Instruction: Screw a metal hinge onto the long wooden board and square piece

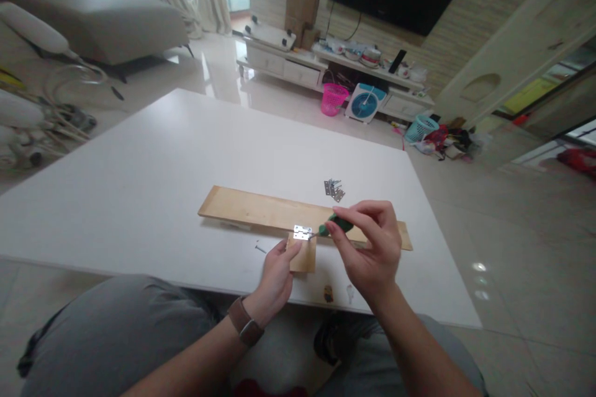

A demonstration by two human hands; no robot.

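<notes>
My right hand [372, 248] is closed round the green handle of a screwdriver [338, 224]. The screwdriver's tip points left and meets the lower right part of a silver hinge [302, 232]. That hinge lies across the joint between a long wooden board [251, 206] and a short wooden block [305, 258]. With thumb on top, my left hand [278, 270] grips the left side of the short block. A screw [260, 249] lies on the table left of my left hand. Whether a screw sits under the tip is too small to tell.
Spare hinges and screws [334, 189] lie in a pile beyond the board on the white table [153, 149]. Near the front edge are a small dark yellow-brown object [328, 293] and a small pale object [350, 293]. A pink basket [334, 99] and a fan [365, 103] stand on the floor beyond.
</notes>
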